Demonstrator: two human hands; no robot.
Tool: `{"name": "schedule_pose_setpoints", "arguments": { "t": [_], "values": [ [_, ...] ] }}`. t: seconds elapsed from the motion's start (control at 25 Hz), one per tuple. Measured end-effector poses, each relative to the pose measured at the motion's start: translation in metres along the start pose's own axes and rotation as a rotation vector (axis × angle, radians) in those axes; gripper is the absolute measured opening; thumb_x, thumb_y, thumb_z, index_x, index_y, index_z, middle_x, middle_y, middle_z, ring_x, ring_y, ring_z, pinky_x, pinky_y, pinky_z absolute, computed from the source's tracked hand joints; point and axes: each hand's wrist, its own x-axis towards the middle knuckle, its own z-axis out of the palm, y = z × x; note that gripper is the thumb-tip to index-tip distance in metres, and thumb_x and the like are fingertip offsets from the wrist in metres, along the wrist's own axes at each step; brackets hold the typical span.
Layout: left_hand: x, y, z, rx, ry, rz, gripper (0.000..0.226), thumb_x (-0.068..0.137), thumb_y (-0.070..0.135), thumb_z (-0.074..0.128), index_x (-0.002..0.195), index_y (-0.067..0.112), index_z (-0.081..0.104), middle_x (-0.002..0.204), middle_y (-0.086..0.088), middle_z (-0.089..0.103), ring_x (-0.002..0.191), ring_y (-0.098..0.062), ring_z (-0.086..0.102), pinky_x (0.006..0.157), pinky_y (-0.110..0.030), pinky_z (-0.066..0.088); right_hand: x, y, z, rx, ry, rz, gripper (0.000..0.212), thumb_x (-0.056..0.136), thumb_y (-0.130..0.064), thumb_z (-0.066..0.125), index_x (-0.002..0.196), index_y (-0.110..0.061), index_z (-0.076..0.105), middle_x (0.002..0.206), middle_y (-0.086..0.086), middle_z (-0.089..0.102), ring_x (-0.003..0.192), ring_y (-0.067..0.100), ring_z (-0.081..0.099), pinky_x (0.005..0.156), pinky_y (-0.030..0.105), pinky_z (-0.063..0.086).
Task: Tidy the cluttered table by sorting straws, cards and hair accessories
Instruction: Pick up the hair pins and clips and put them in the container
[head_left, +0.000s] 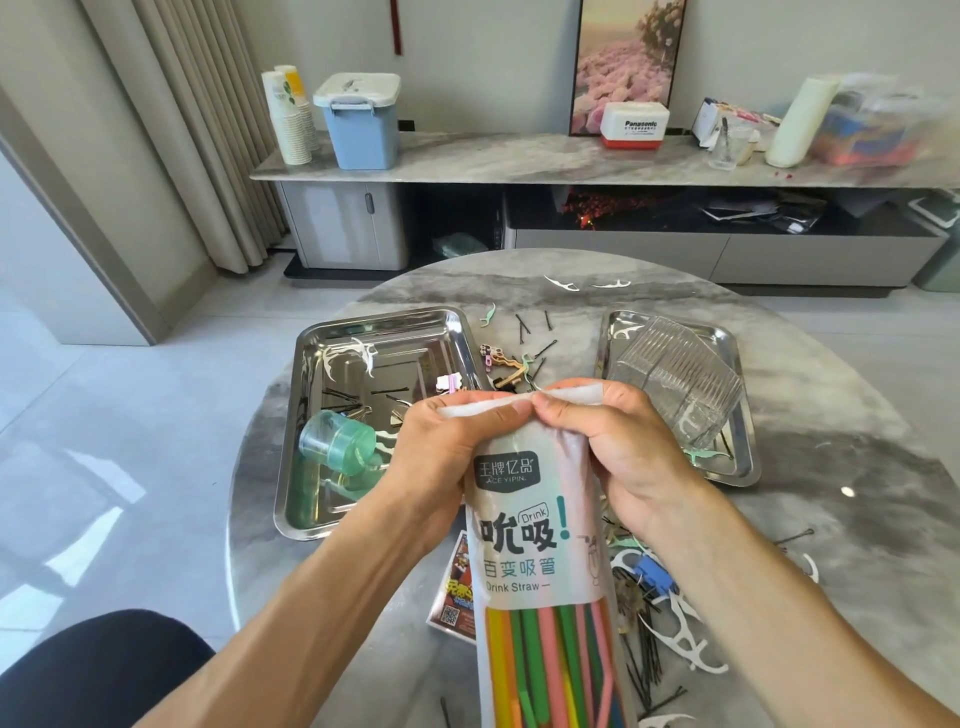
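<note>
A tall plastic bag of coloured drinking straws (540, 561) stands upright in front of me over the round marble table (810, 467). My left hand (447, 447) and my right hand (618, 441) both pinch the bag's white top edge, thumbs meeting in the middle. Pink, green, yellow and orange straws show through the clear lower part. A printed card (454, 592) lies on the table, partly hidden behind the bag. Black hairpins (535, 332) and small hair clips (498, 358) lie scattered between the two trays.
A steel tray (306, 415) on the left holds a green plastic cup (337, 441), hairpins and floss picks. Another steel tray (743, 405) on the right holds a clear ribbed box (680, 374). Floss picks and hairpins (670, 629) lie at the lower right. A sideboard stands behind.
</note>
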Motion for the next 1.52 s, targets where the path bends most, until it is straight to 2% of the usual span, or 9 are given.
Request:
{"name": "schedule_pose_setpoints", "arguments": {
  "t": [0.16,0.36,0.56,0.68,0.76,0.92,1.12,1.28,1.52],
  "values": [
    [0.002,-0.001,-0.002,-0.008,0.04,-0.001,0.021,0.062,0.006,0.083,0.081,0.001,0.075,0.079,-0.021,0.073,0.064,-0.027,0.071,0.056,-0.027,0.055,0.001,-0.001,-0.005,-0.123,-0.116,0.048,0.024,0.076,-0.02,0.076,0.095,-0.006,0.077,0.092,0.014,0.076,0.083,0.02,0.07,0.073,0.024,0.053],
    [0.003,-0.004,0.002,-0.053,0.009,-0.057,0.027,0.077,0.01,0.077,0.1,-0.004,0.073,0.092,-0.022,0.074,0.073,-0.026,0.072,0.063,-0.031,0.059,0.005,-0.001,-0.007,-0.025,0.024,0.033,0.01,0.075,-0.012,0.078,0.085,-0.012,0.077,0.079,0.009,0.075,0.067,0.017,0.07,0.052,0.019,0.05],
    [0.018,-0.006,-0.002,-0.231,0.197,-0.152,0.036,0.086,0.025,0.071,0.114,0.002,0.066,0.105,-0.019,0.073,0.092,-0.034,0.071,0.075,-0.042,0.059,-0.005,0.016,-0.005,0.019,-0.185,0.267,0.064,0.063,-0.022,0.087,0.121,-0.016,0.061,0.104,0.014,0.075,0.092,0.031,0.073,0.072,0.039,0.06],
    [0.026,-0.01,-0.007,-0.211,0.082,-0.101,0.05,0.093,0.048,0.058,0.122,0.007,0.065,0.117,-0.013,0.071,0.109,-0.03,0.067,0.095,-0.049,0.053,-0.016,0.022,-0.025,-0.138,-0.182,0.331,0.079,0.052,-0.017,0.09,0.123,-0.022,0.056,0.104,0.011,0.075,0.093,0.032,0.073,0.079,0.045,0.061],
    [0.025,-0.021,-0.002,-0.03,-0.007,-0.074,0.045,0.091,0.056,0.057,0.117,0.021,0.068,0.114,-0.001,0.073,0.105,-0.02,0.069,0.092,-0.043,0.054,-0.015,0.01,-0.053,-0.176,-0.064,0.251,0.075,0.053,-0.02,0.09,0.121,-0.021,0.058,0.101,0.009,0.076,0.089,0.03,0.074,0.073,0.039,0.061],
    [0.021,-0.052,0.003,0.585,-0.061,0.097,0.01,0.088,0.03,0.072,0.098,0.028,0.074,0.098,0.004,0.074,0.091,-0.018,0.07,0.082,-0.035,0.057,-0.003,-0.037,-0.143,-0.161,0.296,0.177,0.047,0.068,-0.03,0.086,0.108,-0.014,0.066,0.088,0.012,0.077,0.072,0.027,0.075,0.058,0.032,0.059],
    [0.019,-0.085,-0.003,1.45,-0.258,0.347,0.047,0.071,0.046,0.079,0.114,0.031,0.067,0.118,0.014,0.06,0.107,-0.009,0.057,0.093,-0.03,0.05,0.007,-0.062,-0.258,-0.377,0.684,0.217,0.015,0.071,-0.001,0.049,0.083,-0.002,0.057,0.05,0.005,0.065,0.043,0.019,0.063,0.049,0.023,0.049],
    [0.026,-0.098,-0.005,1.567,-0.306,0.379,0.053,0.07,0.036,0.077,0.12,0.031,0.063,0.133,0.006,0.048,0.117,-0.019,0.047,0.098,-0.033,0.045,0.007,-0.04,-0.303,-0.437,0.775,0.281,0.011,0.069,-0.001,0.051,0.077,-0.004,0.057,0.044,0.005,0.061,0.036,0.018,0.06,0.046,0.022,0.048],
    [0.032,-0.107,-0.008,1.475,-0.37,0.437,0.033,0.079,0.017,0.07,0.111,0.023,0.069,0.123,0.005,0.056,0.106,-0.014,0.059,0.087,-0.025,0.051,0.025,0.005,-0.303,-0.731,0.659,0.212,0.016,0.093,-0.02,0.063,0.109,-0.02,0.064,0.085,0.0,0.071,0.069,0.018,0.068,0.059,0.025,0.046]
  ]
}}
